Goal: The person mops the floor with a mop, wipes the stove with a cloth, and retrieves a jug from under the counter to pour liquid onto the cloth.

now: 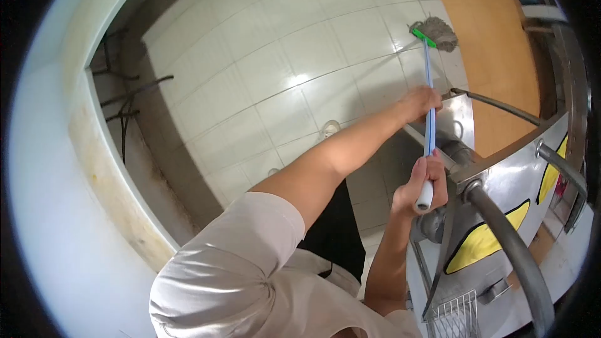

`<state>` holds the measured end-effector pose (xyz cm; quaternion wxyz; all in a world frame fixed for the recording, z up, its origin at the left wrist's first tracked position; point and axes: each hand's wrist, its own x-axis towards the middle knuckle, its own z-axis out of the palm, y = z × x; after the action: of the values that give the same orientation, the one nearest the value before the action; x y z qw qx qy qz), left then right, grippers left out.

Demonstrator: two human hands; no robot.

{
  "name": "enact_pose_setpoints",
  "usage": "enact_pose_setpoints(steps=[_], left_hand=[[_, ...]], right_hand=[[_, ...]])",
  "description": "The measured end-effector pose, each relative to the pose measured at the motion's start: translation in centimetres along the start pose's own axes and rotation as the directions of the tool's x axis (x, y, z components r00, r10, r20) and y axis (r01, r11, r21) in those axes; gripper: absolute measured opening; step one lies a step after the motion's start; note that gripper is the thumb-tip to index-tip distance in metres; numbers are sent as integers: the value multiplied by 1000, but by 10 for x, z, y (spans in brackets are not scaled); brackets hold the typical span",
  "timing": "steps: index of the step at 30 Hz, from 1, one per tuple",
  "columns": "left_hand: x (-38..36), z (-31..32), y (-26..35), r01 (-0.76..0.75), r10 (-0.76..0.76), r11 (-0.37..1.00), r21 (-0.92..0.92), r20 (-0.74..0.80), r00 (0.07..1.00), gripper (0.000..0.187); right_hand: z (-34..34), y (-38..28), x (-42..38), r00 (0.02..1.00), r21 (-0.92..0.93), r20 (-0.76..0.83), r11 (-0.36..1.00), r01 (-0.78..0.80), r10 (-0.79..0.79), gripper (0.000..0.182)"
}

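A mop with a blue handle slants away over the tiled floor. Its green clamp and grey stringy head rest on the tiles beside an orange-brown surface. My left hand, on the outstretched arm, is closed around the handle partway along it. Nearer to me, my right hand grips the handle close to its white end cap.
Metal equipment with thick tubular bars and yellow patches stands at the right. Below is a wire basket. A white edge curves along the left, with dark metal legs beyond. My shoe shows on the floor.
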<state>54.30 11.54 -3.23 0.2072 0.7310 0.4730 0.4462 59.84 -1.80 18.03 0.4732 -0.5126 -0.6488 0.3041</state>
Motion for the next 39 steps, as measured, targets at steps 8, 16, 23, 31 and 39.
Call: enact_pose_setpoints(steps=[8, 16, 23, 31, 39], left_hand=[[-155, -98, 154, 312, -325, 940, 138, 87, 942, 12], [-376, -226, 266, 534, -494, 840, 102, -265, 828, 18], [-574, -307, 294, 761, -680, 633, -142, -572, 459, 13], [-879, -325, 267, 975, -671, 222, 27, -721, 173, 7], [-914, -293, 227, 984, -783, 113, 136, -598, 173, 6]], right_hand=[[-61, -113, -113, 957, 381, 264, 924, 7, -116, 30], [-22, -225, -247, 664, 454, 728, 845, -282, -169, 37], [73, -238, -356, 226, 428, 904, 792, -436, -364, 28], [200, -145, -569, -93, 330, 899, 801, -499, -428, 15], [201, -75, -574, -139, 106, 967, 839, -534, -211, 19]])
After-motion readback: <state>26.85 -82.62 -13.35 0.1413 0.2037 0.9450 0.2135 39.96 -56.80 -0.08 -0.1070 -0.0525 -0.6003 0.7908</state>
